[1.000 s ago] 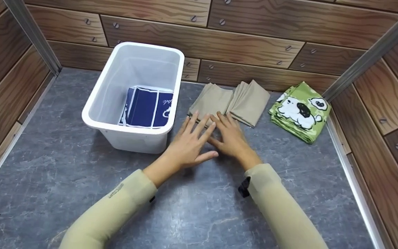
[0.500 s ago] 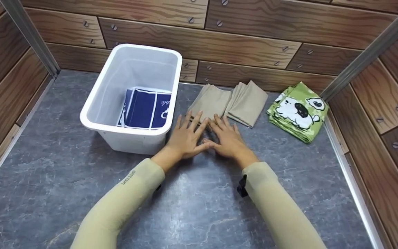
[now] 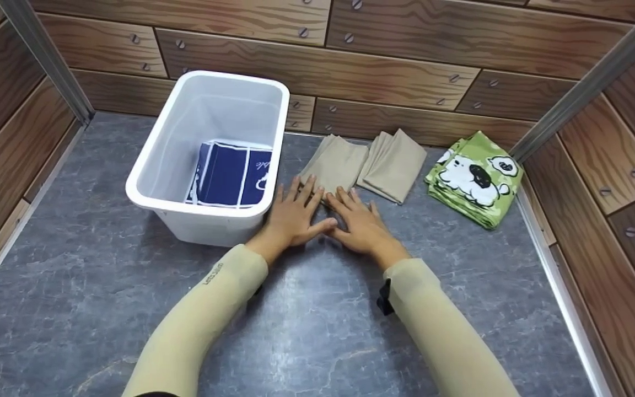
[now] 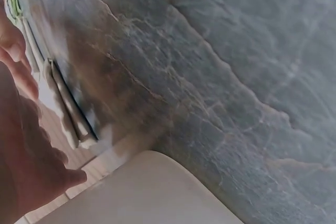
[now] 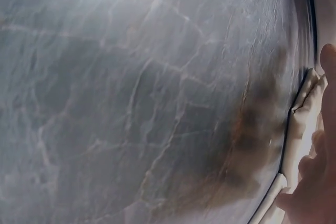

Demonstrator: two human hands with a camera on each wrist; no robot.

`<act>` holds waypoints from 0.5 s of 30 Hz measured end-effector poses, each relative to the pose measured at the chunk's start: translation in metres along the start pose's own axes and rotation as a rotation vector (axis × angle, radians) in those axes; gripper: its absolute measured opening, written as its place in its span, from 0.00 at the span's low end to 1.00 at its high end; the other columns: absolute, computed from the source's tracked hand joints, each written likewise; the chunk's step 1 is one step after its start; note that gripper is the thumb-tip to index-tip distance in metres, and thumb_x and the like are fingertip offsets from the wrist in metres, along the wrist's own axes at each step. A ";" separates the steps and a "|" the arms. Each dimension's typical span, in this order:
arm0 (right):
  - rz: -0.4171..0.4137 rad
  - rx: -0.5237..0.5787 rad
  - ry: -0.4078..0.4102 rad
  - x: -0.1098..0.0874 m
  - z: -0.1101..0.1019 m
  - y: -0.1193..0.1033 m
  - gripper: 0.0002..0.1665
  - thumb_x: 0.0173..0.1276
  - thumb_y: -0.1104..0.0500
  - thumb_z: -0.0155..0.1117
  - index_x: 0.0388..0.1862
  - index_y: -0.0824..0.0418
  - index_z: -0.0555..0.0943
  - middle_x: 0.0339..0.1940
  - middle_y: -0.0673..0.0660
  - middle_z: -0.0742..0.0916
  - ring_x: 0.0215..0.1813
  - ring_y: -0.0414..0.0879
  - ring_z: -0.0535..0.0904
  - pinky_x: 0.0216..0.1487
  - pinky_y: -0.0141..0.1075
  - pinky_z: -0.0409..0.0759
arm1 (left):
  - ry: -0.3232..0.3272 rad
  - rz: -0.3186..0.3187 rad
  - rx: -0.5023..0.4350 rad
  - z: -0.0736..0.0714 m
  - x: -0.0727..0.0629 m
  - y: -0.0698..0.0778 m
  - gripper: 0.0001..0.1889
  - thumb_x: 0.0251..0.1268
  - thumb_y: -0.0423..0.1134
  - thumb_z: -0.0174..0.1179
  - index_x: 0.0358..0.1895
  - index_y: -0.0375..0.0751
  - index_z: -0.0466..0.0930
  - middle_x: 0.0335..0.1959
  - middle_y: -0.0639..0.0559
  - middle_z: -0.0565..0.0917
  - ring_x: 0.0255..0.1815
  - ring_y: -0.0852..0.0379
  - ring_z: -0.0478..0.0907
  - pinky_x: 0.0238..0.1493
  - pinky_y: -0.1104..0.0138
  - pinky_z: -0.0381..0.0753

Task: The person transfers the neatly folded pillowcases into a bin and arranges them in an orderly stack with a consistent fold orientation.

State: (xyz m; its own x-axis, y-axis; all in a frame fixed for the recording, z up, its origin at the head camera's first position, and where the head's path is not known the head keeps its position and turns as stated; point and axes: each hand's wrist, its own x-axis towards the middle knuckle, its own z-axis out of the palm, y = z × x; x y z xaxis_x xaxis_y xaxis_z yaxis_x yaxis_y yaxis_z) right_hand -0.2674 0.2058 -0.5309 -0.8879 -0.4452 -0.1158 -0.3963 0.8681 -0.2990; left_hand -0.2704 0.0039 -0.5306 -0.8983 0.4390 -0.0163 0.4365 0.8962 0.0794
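Note:
Two folded beige cloths lie side by side near the back wall: the left beige cloth and the right beige cloth. My left hand, fingers spread, has its fingertips at the near edge of the left cloth, close beside the white bin. My right hand is spread likewise, with its fingertips at that cloth's near right corner. Both thumbs point inward and nearly meet. In the left wrist view the cloth's folded edge shows beyond the left hand. The right wrist view shows the right hand beside the beige cloth edge.
A white plastic bin stands to the left, with a folded navy cloth with white lines inside. A folded green cloth with a dog print lies at the right. Wood-patterned walls enclose the grey marbled surface.
My left hand has drawn slightly back and turned, away from over the left cloth. My right hand has come back a little. The cloths and bin keep their places.

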 end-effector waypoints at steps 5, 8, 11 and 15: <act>0.016 0.024 -0.028 0.001 0.002 0.003 0.50 0.69 0.23 0.42 0.82 0.44 0.51 0.83 0.52 0.54 0.82 0.56 0.45 0.75 0.69 0.43 | -0.034 -0.007 -0.012 0.002 0.001 -0.002 0.47 0.68 0.76 0.29 0.81 0.47 0.49 0.82 0.45 0.47 0.82 0.41 0.43 0.77 0.40 0.46; 0.024 0.014 -0.045 0.001 0.004 0.004 0.49 0.70 0.24 0.43 0.82 0.45 0.51 0.83 0.51 0.53 0.82 0.56 0.45 0.75 0.69 0.42 | -0.057 -0.007 -0.020 0.002 -0.001 -0.003 0.47 0.69 0.76 0.28 0.80 0.46 0.50 0.82 0.44 0.49 0.81 0.42 0.46 0.77 0.39 0.46; 0.029 0.017 -0.057 0.000 0.005 0.005 0.48 0.71 0.25 0.43 0.82 0.44 0.50 0.83 0.51 0.52 0.83 0.56 0.44 0.75 0.69 0.42 | -0.067 -0.010 -0.022 0.003 -0.002 -0.003 0.47 0.69 0.76 0.29 0.80 0.45 0.51 0.81 0.44 0.51 0.81 0.43 0.48 0.77 0.40 0.47; 0.035 0.027 -0.059 -0.001 0.005 0.005 0.48 0.71 0.25 0.43 0.82 0.44 0.51 0.83 0.51 0.53 0.82 0.57 0.44 0.74 0.70 0.41 | -0.082 -0.012 -0.027 0.003 -0.002 -0.001 0.48 0.69 0.76 0.29 0.80 0.44 0.51 0.81 0.44 0.51 0.81 0.44 0.49 0.77 0.41 0.48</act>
State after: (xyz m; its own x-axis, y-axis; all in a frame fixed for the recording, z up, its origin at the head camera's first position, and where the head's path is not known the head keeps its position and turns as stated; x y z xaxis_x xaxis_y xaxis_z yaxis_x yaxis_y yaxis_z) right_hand -0.2675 0.2096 -0.5375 -0.8855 -0.4274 -0.1820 -0.3580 0.8775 -0.3192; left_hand -0.2689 0.0021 -0.5335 -0.8959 0.4331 -0.0987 0.4233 0.8998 0.1055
